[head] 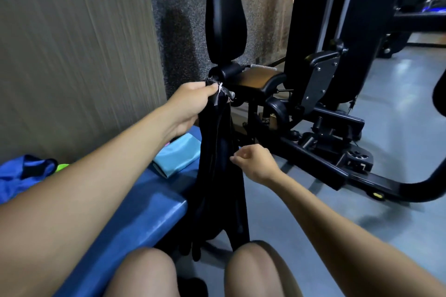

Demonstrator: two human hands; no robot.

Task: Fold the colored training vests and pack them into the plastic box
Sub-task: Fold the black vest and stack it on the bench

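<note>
Holding a dark, limp fabric vest [220,164] up by its frayed top off the blue padded bench's [149,205] far right corner, the left hand [193,103] grips it tight. The right hand [253,161] pinches its side edge, so this looks like straightening before folding. Next it probably needs laying flat on the bench near the folded light-blue cloth [176,155]; no plastic box shows.

A vest [220,171] hangs from the left hand [190,101], down past the tabletop's [135,205] right edge, with the right hand [253,161] just right of it. On the tabletop lie a folded vest [176,157] and, farther left, a crumpled vest [24,173]. A gym machine [313,94] stands behind.
</note>
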